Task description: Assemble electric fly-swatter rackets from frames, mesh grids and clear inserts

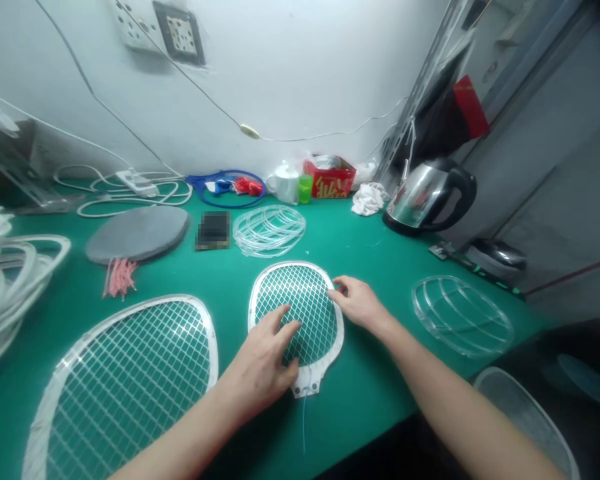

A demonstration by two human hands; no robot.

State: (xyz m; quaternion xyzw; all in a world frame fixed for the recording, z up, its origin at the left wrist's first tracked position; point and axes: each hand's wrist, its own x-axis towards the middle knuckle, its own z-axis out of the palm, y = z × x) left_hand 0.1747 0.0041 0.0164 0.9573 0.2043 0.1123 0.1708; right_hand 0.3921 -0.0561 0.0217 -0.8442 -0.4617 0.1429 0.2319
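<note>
Looking down at a green desk (365, 380) here, and the piece in play is a racket-shaped mesh panel (305, 300) lying flat right in front of the person, about centre. Its white rim already runs all the way round the grid, and the stubby neck at the bottom has a thin blue wire (304, 420) trailing off it toward the desk edge, so that much looks done on this one. As for what's left, nothing covers the mesh at this point, and a clear ribbed grille (463, 317) sits bare off to the right, well apart from the panel. Left hand (263, 357) is spread wide and flat across the lower mesh, fingers splayed and pressing down rather than gripping, with the wrist low near the neck. Right hand (357, 303) is on the other side with the fingers loosely curled and the fingertips at the panel's upper right rim; can't tell if it's actually pinching the rim or just touching it. Off to the left a bigger mesh panel (125, 387) lies on the desk, with a heap of white plastic hoops (10, 287) past it, and a tangle of clear rings (269, 230) sits behind the panel.
</note>
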